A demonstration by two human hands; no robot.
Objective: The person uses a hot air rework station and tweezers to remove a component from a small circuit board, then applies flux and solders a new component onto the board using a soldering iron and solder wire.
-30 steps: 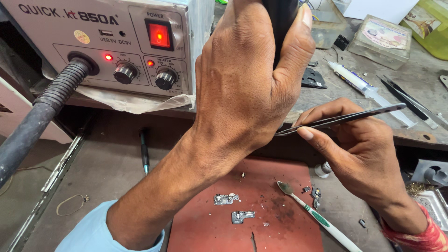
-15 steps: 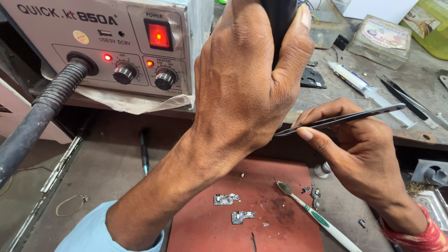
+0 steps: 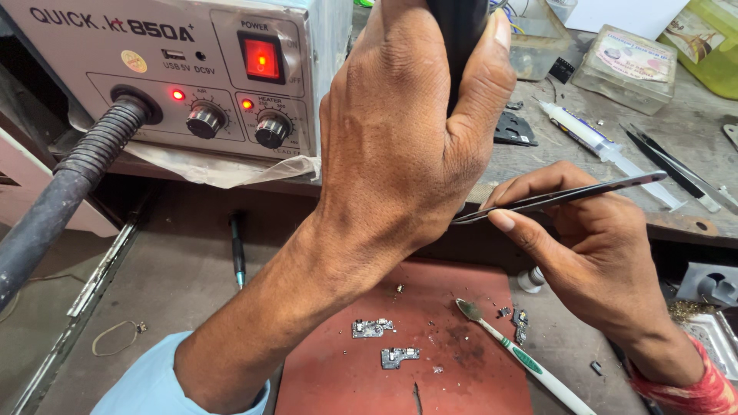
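Left hand [image 3: 400,146] clenched round a black handle [image 3: 461,38], held upright above the red mat [image 3: 338,384]. Right hand [image 3: 592,246] just beside, to the right, pinching tweezers [image 3: 561,197] whose long axis ran nearly level, tips aimed left and vanishing behind the left hand. Whatever lay at the tips: hidden, cannot tell. Nearer on the mat, below the left wrist, two small circuit boards [image 3: 372,328] untouched; toothbrush [image 3: 523,357] slanted across the mat's right side.
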